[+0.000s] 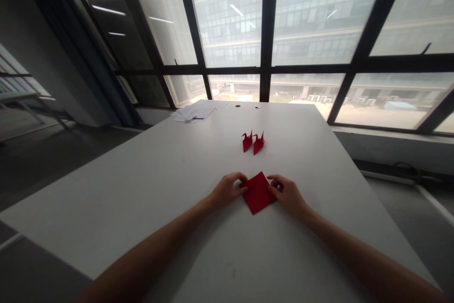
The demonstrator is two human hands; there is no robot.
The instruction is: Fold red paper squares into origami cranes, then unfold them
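Observation:
A square of red origami paper (pixel 258 193) lies on the table, turned so that one corner points towards me. At its left corner is my left hand (pixel 230 186), fingers curled and thumb on the paper's edge. My right hand (pixel 288 193) grips the right corner with its thumb on the paper; its index finger is bent and raised off the sheet. The undersides of both grips are hidden. Beyond the paper, two folded red paper cranes stand side by side, the left crane (pixel 247 142) close to the right crane (pixel 258 143).
The white table (pixel 170 170) stretches away to large windows (pixel 230 14) with dark frames. Loose white papers (pixel 196 111) with a dark, thin item lie at its far left. A dark curtain (pixel 85 62) hangs on the left. Dark cables (pixel 407 170) lie beyond the right edge.

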